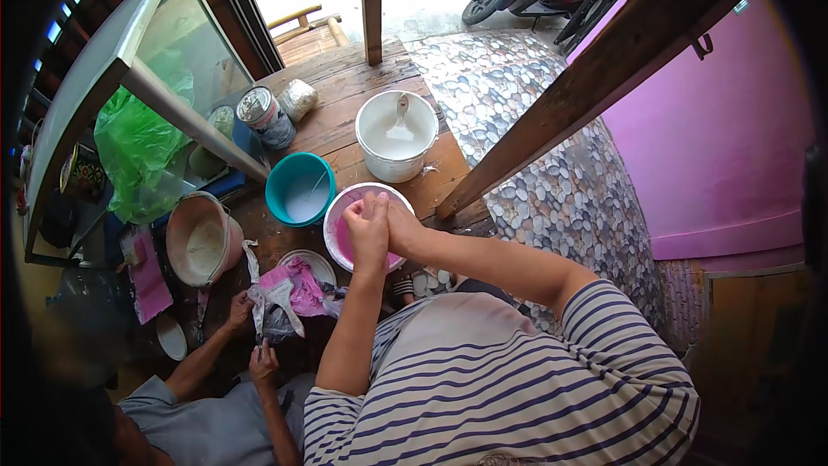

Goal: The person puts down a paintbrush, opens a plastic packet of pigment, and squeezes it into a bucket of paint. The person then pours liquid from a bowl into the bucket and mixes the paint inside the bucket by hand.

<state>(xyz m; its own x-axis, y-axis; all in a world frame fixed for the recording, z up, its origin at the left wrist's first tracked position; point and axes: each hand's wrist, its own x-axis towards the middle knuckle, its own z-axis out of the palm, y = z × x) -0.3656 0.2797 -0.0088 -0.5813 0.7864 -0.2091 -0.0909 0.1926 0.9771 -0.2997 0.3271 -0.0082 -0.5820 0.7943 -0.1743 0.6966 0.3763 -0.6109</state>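
Observation:
My left hand (367,231) and my right hand (401,229) meet over a white bowl (331,237) with pink paint (345,246) inside. The fingers of my left hand are curled closed. My right hand presses against its side, with its fingers mostly hidden. Whether anything lies between them I cannot make out. Just behind the bowl stands a white bucket (397,170) with a paintbrush (400,123) resting in it. To its left is a teal bucket (278,203) holding whitish liquid and a thin stick.
At lower left, a co-worker's hands (250,336) handle plastic bags (280,302). A pinkish bucket (228,255), a paint can (267,121) and a glass case (194,17) stand leftward. A slanted wooden post (552,108) rises at right, before a pink wall (716,121).

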